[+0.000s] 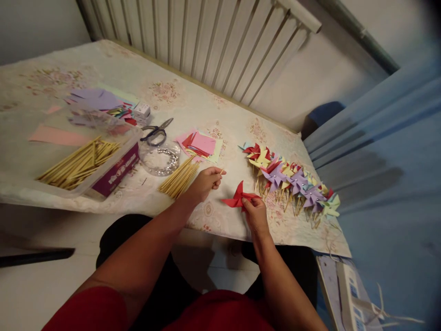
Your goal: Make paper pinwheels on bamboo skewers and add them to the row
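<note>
A red paper pinwheel (237, 198) is pinched between the thumb and fingers of my right hand (257, 214), just above the tablecloth. My left hand (206, 183) is closed on a thin wooden stick (222, 171); only its pale tip shows past my fingertips. Beside my left wrist lies a bundle of wooden sticks (179, 178) on the cloth. Behind that hand is a stack of coloured paper squares (203, 143). To the right of my right hand, several finished pinwheels (298, 181) on sticks lie in a row.
A clear plastic box (129, 151) with more sticks stands at the left. Next to it are a round container of small shiny pieces (161, 161), scissors (156, 133), a small white box (142, 111) and purple paper (93, 99). A power strip (353, 294) is at lower right.
</note>
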{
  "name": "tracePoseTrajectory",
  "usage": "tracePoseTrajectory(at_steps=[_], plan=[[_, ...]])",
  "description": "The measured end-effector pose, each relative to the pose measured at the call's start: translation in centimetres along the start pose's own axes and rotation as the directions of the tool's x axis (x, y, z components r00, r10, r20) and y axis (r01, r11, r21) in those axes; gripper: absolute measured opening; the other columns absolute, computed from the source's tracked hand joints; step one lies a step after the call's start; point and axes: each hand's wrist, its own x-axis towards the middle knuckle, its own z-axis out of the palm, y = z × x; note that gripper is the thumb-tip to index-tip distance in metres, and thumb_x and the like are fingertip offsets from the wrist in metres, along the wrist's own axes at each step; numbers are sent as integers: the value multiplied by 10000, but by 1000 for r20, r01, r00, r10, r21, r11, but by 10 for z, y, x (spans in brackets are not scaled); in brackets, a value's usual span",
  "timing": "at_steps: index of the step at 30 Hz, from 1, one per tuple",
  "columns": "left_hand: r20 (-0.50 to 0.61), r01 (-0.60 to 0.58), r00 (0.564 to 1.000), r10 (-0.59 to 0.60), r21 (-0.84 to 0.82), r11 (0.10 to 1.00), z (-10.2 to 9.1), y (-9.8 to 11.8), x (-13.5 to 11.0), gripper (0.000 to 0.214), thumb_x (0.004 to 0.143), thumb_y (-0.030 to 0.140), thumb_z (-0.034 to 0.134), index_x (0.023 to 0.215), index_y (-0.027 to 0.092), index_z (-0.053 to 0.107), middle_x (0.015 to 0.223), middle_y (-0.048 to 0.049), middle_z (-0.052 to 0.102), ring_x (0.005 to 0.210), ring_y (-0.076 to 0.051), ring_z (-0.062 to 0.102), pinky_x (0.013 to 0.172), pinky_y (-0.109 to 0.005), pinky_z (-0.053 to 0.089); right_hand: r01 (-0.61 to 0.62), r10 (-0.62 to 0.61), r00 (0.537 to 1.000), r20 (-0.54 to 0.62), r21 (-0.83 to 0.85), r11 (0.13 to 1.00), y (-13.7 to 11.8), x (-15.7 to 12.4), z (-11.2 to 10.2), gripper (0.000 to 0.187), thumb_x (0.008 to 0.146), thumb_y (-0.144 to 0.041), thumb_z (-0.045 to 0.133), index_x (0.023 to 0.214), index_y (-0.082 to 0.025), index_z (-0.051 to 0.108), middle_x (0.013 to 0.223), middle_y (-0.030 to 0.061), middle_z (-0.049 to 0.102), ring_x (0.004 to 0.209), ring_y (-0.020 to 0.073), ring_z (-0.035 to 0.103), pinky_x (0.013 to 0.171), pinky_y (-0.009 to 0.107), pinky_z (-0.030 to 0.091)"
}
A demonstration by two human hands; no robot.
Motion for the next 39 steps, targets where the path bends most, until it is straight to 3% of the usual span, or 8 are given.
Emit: tracePoseTrajectory(at_steps=[3, 6, 10, 16, 27, 39], plan=[[14, -9, 1000, 8, 47, 999, -2, -1, -1, 155, 745, 168, 652, 884, 100, 659, 563, 39, 466, 487, -59, 421, 483, -198, 285, 184, -150, 964, 221, -144, 972, -38, 3, 13, 109, 745, -286, 729, 787, -203, 672, 734, -10, 632, 641, 126, 548, 576, 245, 417], [29, -4, 1000, 2, 75, 997, -2, 4, -6, 211, 714, 194, 696, 903, 107, 664, 632, 18, 544, 512, -64, 453, 503, -210, 319, 404, -265, 857, 443, -255, 879, -72, 7, 26, 55, 832, -237, 646, 786, -207, 649, 766, 4, 627, 712, 140, 567, 650, 266, 432], [36, -38, 999, 36, 81, 996, -1, 10, -12, 255, 665, 234, 754, 865, 120, 642, 757, -2, 610, 565, -66, 497, 537, -213, 357, 618, -383, 743, 549, -343, 707, -87, 18, 39, 98, 858, -168, 592, 772, -203, 622, 753, 2, 606, 692, 129, 544, 639, 262, 416], [28, -23, 999, 24, -16, 1000, -4, 1, -9, 313, 578, 205, 796, 817, 133, 608, 744, 0, 625, 629, -104, 582, 611, -232, 439, 743, -540, 666, 515, -397, 539, -66, 33, 45, 88, 874, -173, 577, 805, -212, 615, 777, 11, 618, 746, 153, 579, 695, 290, 450], [86, 37, 996, -28, -103, 994, -2, 0, -7, 205, 637, 180, 740, 787, 133, 608, 703, -18, 637, 623, -114, 586, 611, -239, 460, 810, -661, 574, 484, -453, 372, -55, 36, 52, 89, 919, -199, 532, 870, -214, 605, 834, 46, 613, 819, 190, 584, 721, 330, 468], [121, 18, 993, -3, -127, 992, 0, 5, -8, 130, 628, 140, 700, 717, 142, 605, 662, 0, 602, 599, -91, 543, 577, -207, 423, 811, -661, 560, 500, -494, 314, -52, 37, 56, 83, 917, -205, 539, 919, -217, 622, 860, 63, 611, 837, 210, 561, 746, 358, 452]])
